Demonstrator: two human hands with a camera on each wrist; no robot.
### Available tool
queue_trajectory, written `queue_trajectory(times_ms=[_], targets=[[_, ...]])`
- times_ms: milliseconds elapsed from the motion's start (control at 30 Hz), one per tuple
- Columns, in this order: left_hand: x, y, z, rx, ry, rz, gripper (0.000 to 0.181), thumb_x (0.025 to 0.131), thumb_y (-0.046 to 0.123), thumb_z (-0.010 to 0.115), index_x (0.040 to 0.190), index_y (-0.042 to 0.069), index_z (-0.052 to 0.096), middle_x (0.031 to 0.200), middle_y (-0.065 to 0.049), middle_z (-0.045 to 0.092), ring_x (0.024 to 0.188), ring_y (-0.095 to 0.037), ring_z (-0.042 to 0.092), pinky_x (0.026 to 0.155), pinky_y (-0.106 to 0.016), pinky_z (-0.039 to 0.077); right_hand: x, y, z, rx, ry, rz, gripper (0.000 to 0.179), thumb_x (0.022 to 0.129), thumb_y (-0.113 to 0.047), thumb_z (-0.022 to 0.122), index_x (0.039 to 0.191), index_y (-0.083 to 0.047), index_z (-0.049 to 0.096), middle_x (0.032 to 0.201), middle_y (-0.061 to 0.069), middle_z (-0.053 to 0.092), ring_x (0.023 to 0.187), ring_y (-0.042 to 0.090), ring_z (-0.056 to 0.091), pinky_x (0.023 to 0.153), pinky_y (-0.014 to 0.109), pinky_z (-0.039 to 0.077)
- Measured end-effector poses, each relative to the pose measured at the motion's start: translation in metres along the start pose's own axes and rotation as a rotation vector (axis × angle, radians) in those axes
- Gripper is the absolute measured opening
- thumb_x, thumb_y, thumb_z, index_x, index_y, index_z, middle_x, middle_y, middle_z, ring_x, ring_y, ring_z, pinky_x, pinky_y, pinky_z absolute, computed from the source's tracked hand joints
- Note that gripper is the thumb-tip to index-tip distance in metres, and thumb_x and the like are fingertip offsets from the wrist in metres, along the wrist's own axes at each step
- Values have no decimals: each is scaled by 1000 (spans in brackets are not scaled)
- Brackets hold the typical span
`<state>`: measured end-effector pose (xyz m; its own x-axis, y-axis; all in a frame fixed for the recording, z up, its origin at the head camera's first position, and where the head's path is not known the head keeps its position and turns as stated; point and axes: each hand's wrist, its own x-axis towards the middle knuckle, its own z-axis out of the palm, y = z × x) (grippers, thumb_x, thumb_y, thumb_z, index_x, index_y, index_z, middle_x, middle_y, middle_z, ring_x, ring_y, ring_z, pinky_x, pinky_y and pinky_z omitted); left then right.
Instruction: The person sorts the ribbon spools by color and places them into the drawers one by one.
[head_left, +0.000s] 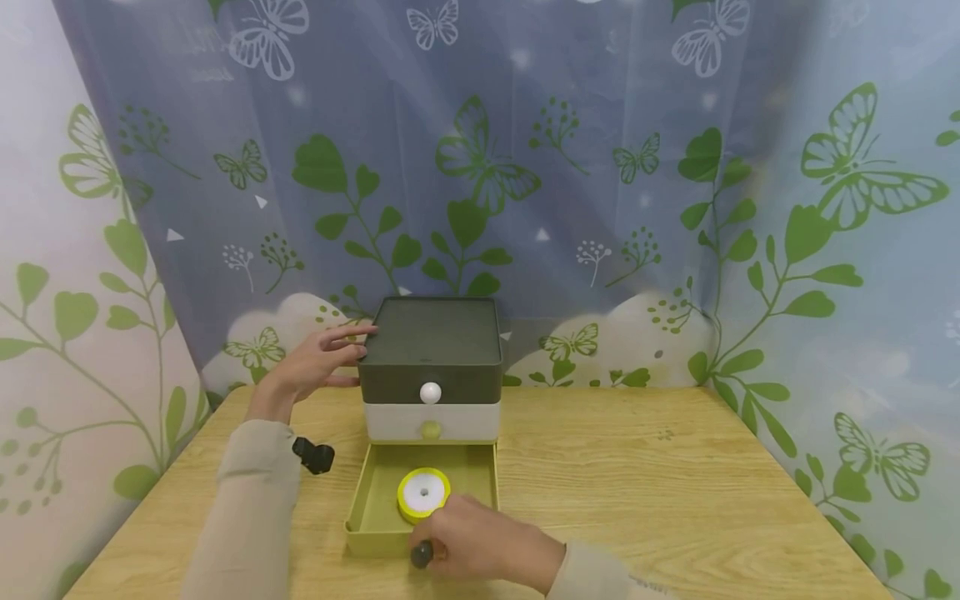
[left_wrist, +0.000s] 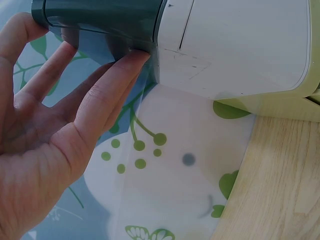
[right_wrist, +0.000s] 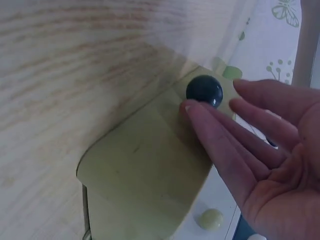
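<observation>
A small chest of drawers [head_left: 431,421] stands on the table, dark green at the top, white in the middle and yellow-green at the bottom. Its bottom drawer [head_left: 360,500] is pulled out, and a yellow roll with a white centre [head_left: 423,493] lies inside. My left hand [head_left: 311,367] rests its spread fingertips against the dark top section [left_wrist: 100,17]. At the drawer front, my right hand [head_left: 487,537] is beside the round dark knob [right_wrist: 204,91]. In the right wrist view one fingertip meets the knob's edge, while the thumb stands apart from it.
The wooden table [head_left: 637,492] extends to both sides of the chest. Behind it hangs a curtain [head_left: 570,208] printed with butterflies and leaves. White [head_left: 431,392] and yellow-green [head_left: 431,430] knobs mark the upper two drawers, both pushed in.
</observation>
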<state>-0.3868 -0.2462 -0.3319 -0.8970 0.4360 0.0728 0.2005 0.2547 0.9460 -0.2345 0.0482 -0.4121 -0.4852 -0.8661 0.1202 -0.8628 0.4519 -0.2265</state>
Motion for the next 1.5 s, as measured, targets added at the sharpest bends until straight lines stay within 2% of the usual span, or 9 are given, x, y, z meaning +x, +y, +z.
queue_trajectory(times_ms=[200,467,667,867,1100,1300,1500], targets=[[0,1,0,-3,-2,-5,59,110,22,52,163,10,30,172,-22,14,152,-48,28,105,-51,57,-1,-5,10,-17,22,54,19,81,1,76,80,-17,71,66,-10,56,57,-3,33,52,6,33],[-1,2,0,-3,-5,1,59,110,22,52,163,9,30,172,-21,13,152,-48,27,106,-53,56,-3,-8,15,55,34,97,27,77,9,72,86,-15,74,75,-10,61,62,-3,40,51,6,36],[-1,1,1,-7,-5,5,59,109,22,53,163,8,31,173,-19,11,152,-48,27,106,-52,56,-3,-5,16,42,119,96,27,75,9,73,83,-16,75,72,-11,61,61,-4,38,51,4,36],[-1,1,0,0,-2,7,59,109,22,53,163,8,31,174,-18,10,152,-48,28,105,-52,57,0,4,19,37,185,94,20,79,2,80,75,-15,71,65,-12,56,59,-7,34,51,3,33],[-1,2,1,-5,1,6,59,110,21,52,163,9,31,173,-20,13,151,-48,29,106,-54,56,2,11,21,45,219,135,15,82,-1,80,80,-16,77,70,-11,69,58,-12,40,53,0,39],[0,1,0,-6,-1,4,59,110,22,52,163,9,31,173,-21,12,150,-49,30,103,-49,58,4,16,23,44,232,143,17,81,0,81,80,-15,76,70,-9,70,59,-11,41,54,0,39],[2,-3,0,-17,3,-9,59,109,24,53,163,11,31,171,-22,15,150,-48,30,101,-44,60,6,20,23,24,236,166,17,82,-1,81,80,-17,75,75,-11,72,65,-8,49,59,2,41]])
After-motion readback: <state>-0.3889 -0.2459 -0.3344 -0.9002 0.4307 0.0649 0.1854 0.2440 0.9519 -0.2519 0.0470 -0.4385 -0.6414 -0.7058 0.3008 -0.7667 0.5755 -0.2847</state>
